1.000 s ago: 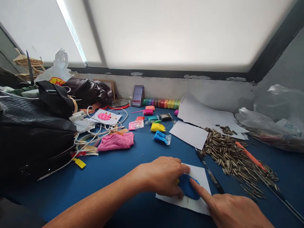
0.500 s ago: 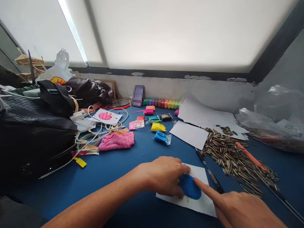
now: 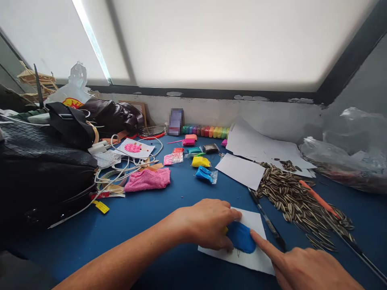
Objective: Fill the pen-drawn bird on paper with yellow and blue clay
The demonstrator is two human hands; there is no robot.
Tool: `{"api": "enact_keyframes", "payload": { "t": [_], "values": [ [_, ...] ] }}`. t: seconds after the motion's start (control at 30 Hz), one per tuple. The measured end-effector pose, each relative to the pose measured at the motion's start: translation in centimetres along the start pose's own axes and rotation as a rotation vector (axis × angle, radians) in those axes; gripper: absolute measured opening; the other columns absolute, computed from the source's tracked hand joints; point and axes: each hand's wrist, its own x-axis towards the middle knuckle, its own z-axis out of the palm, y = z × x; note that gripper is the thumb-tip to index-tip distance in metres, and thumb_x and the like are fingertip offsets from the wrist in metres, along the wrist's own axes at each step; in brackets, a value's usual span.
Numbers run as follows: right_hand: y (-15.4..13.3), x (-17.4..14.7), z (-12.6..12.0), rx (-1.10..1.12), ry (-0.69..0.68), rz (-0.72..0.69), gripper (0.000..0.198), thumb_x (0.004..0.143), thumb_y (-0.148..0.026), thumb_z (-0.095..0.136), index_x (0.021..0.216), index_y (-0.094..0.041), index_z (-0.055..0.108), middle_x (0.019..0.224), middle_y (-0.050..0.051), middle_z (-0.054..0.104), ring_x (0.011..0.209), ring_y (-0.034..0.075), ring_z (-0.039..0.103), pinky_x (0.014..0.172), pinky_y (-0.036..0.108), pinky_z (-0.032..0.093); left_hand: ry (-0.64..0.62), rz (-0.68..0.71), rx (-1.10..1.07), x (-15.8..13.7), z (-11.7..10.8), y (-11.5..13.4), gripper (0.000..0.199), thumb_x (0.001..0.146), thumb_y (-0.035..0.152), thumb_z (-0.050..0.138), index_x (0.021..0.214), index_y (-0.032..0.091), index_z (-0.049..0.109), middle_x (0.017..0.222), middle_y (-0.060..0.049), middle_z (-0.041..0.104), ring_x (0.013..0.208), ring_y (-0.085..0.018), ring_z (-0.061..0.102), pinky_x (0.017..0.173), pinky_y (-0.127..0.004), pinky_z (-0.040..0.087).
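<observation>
A flattened oval of blue modelling clay (image 3: 241,237) lies on a white sheet of paper (image 3: 252,219), above a few small pencil marks. My left hand (image 3: 210,223) rests over the sheet's left side, thumb and forefinger spread apart around the clay's left edge. A bit of yellow shows beside its fingers, mostly hidden. From the lower right comes my right hand (image 3: 305,264), its forefinger stretched out and the tip touching the clay's right edge. The other fingers are curled under and partly hidden; I see nothing held there.
Sunflower seeds (image 3: 286,193) are heaped at the right, with an orange stick (image 3: 317,197) across them. A black pen (image 3: 269,221) lies beside the sheet. Clay packets, including a blue packet (image 3: 206,175), sit ahead. At left are a pink cloth (image 3: 148,179), white cables and a black bag (image 3: 45,169).
My right forefinger has shifted slightly right and down along the edge of the blue clay. My left hand stays in place on the paper.
</observation>
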Motion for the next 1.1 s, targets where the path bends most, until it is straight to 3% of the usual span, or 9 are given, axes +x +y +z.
{"api": "enact_keyframes", "payload": {
  "t": [0.13,0.3,0.43,0.67,0.8,0.97,1.1],
  "values": [
    [-0.4,-0.2,0.3,0.022,-0.01,-0.018,0.062,0.066,-0.004,0.045,0.126,-0.011,0.054,0.037,-0.007,0.049,0.022,0.012,0.045,0.028,0.03,0.02,-0.007,-0.008,-0.012,0.0,0.0,0.0,0.054,0.077,0.041,0.067,0.126,0.023,0.053,0.103,-0.007,0.059,0.093,-0.024,0.06,0.07,-0.029,0.044],
    [-0.2,-0.6,0.2,0.068,-0.047,-0.028,0.078,0.065,-0.003,0.045,0.143,-0.007,0.036,0.037,-0.009,0.049,0.022,0.011,0.044,0.027,0.028,0.021,0.005,0.004,-0.011,0.0,0.1,-0.1,0.054,0.076,0.042,0.067,0.125,0.023,0.053,0.1,-0.006,0.059,0.091,-0.023,0.06,0.069,-0.029,0.043],
    [-0.2,-0.5,0.6,0.042,-0.06,0.003,0.074,0.069,-0.002,0.042,0.142,-0.005,0.035,0.037,-0.009,0.049,0.022,0.012,0.044,0.028,0.029,0.021,0.002,0.008,-0.022,0.0,0.1,-0.1,0.052,0.076,0.042,0.068,0.123,0.022,0.054,0.101,-0.006,0.059,0.091,-0.023,0.06,0.069,-0.028,0.043],
    [-0.2,0.3,0.9,0.045,-0.056,0.052,0.056,0.078,-0.003,0.037,0.132,-0.012,0.046,0.039,-0.009,0.053,0.024,0.013,0.048,0.029,0.027,0.024,0.008,0.01,-0.111,-0.2,-0.1,-0.4,0.069,0.074,0.036,0.07,0.136,0.019,0.044,0.112,-0.009,0.06,0.102,-0.026,0.059,0.082,-0.032,0.046],
    [-0.1,0.5,0.6,0.187,-0.074,0.16,0.043,0.087,-0.01,0.039,0.128,-0.018,0.052,0.05,-0.006,0.063,0.035,0.014,0.059,0.034,0.024,0.033,0.061,0.042,-0.302,-0.8,-1.1,-0.6,0.063,0.077,0.027,0.064,0.136,0.018,0.044,0.104,-0.007,0.064,0.091,-0.019,0.06,0.078,-0.028,0.047],
    [-0.1,1.6,0.0,0.494,0.053,0.357,0.009,0.095,-0.025,0.052,0.097,-0.026,0.061,0.07,-0.003,0.066,0.053,0.01,0.063,0.048,0.019,0.045,0.083,0.077,-0.727,-1.3,-1.6,-0.2,0.047,0.085,0.011,0.052,0.131,0.016,0.045,0.102,-0.008,0.065,0.084,-0.013,0.061,0.076,-0.026,0.05],
    [-0.1,2.1,0.1,0.611,0.193,0.336,0.023,0.09,-0.024,0.061,0.113,-0.027,0.058,0.092,0.002,0.067,0.063,0.011,0.064,0.054,0.018,0.051,0.005,0.123,-0.969,-1.0,-1.0,0.4,0.042,0.09,0.014,0.051,0.131,0.016,0.043,0.095,-0.008,0.066,0.071,-0.011,0.061,0.074,-0.029,0.051]
  ]
}}
